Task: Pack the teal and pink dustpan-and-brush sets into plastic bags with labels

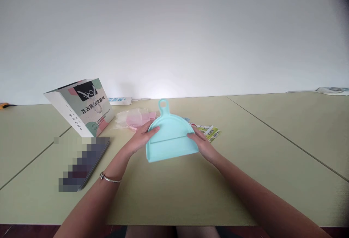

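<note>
One pale blue dustpan (171, 136) lies on the green table (245, 180), gripped at both edges: the left hand (142, 136) at its 9 o'clock side with thumb laid across the top, the right hand (203, 144) at 3 o'clock with fingers curled around the rim. Its long axis runs away from the person, the ringed handle at 12 o'clock and the wide mouth at 6. One paper bag (83, 107) leans at 10 o'clock, its contents hidden; one pink packet (136, 119) and some coupons (209, 132) lie behind the pan.

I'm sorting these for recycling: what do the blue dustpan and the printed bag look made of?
Dustpan: likely moulded plastic, smooth with a matte sheen, one-piece handle loop. Printed bag: apparently stiff paper or card, with crisp folded edges and a cord handle.
</note>
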A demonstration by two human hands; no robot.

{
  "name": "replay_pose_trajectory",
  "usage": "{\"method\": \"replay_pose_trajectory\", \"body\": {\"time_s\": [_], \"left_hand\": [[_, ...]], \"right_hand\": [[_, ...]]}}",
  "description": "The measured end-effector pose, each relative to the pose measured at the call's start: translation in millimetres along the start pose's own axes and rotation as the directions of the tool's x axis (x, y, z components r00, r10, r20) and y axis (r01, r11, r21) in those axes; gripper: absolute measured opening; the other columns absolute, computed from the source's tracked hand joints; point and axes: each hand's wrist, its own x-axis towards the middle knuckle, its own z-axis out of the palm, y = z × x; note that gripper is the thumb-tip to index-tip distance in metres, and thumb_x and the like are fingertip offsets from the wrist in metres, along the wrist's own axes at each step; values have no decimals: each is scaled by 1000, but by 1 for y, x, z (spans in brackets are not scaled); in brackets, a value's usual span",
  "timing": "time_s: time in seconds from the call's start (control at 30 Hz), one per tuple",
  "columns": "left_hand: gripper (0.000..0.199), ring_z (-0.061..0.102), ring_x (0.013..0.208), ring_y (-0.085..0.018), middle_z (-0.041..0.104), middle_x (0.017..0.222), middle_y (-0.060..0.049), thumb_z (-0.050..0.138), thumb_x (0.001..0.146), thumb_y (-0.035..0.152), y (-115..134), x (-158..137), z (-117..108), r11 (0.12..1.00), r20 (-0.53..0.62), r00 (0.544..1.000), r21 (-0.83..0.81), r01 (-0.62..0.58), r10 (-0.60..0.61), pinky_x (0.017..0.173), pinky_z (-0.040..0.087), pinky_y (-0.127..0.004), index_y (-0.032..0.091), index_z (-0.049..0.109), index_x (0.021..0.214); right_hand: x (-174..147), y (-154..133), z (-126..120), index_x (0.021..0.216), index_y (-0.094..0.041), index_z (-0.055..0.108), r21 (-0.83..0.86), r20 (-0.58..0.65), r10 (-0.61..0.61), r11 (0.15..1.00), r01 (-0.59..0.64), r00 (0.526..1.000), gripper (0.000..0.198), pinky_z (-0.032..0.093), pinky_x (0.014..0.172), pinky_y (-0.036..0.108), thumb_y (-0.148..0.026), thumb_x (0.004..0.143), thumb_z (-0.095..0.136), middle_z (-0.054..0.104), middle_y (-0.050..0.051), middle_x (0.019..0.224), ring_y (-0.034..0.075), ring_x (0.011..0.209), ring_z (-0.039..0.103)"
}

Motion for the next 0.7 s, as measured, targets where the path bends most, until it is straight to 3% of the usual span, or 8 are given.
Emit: {"method": "replay_pose_trajectory", "body": {"time_s": [0.1,0.2,0.3,0.37,0.47,0.6,0.7], "left_hand": [[44,62,87,-25,69,97,-5,63,73,48,-9,0,-4,998,-5,999,-49,51,-51,74,47,-33,21,66,108],[41,62,76,-22,70,86,-4,66,71,47,-13,-2,-9,990,-3,996,-113,91,-92,68,46,-31,19,69,101],[41,62,73,-21,70,84,-3,68,70,45,-11,-5,-13,981,19,995,-167,103,-101,65,45,-29,19,69,102],[41,62,74,-21,71,85,-4,68,71,45,-9,-7,-12,981,52,994,-168,100,-92,66,45,-30,20,68,104],[40,63,82,-23,71,93,-4,67,72,43,-8,-8,-7,988,81,994,-131,82,-72,71,46,-31,22,68,107],[39,60,98,-27,68,110,-4,70,70,37,-9,-8,-1,992,55,998,-125,19,-12,78,46,-32,26,68,107],[35,58,104,-29,65,115,-5,68,72,38,-8,-9,1,992,89,995,-121,-25,36,81,46,-34,25,70,104]], "right_hand": [[-3,-5,3,93,-28,62,17,89,15,1000,-17,996,25,47,75,35,-46,79,53,65,1,90,24,88,59],[-1,-5,4,82,-24,60,30,103,-60,998,57,993,38,47,70,34,-55,86,38,62,2,74,21,76,59],[4,0,0,79,-22,57,-142,40,-121,982,125,992,40,46,65,33,-53,88,33,60,2,68,19,68,57],[9,5,-3,84,-21,58,-375,3,-198,908,184,980,31,47,66,33,-45,88,39,63,4,78,20,75,58],[19,9,-4,96,-20,61,-615,6,-318,746,254,948,25,45,83,41,-34,85,44,64,11,102,26,102,56],[41,11,4,116,-24,60,-724,173,-299,607,327,938,40,32,101,48,-29,77,57,52,11,133,32,123,44],[60,12,9,116,-27,62,-750,244,-260,561,351,934,43,34,100,46,-29,72,63,54,9,132,33,119,50]]}}
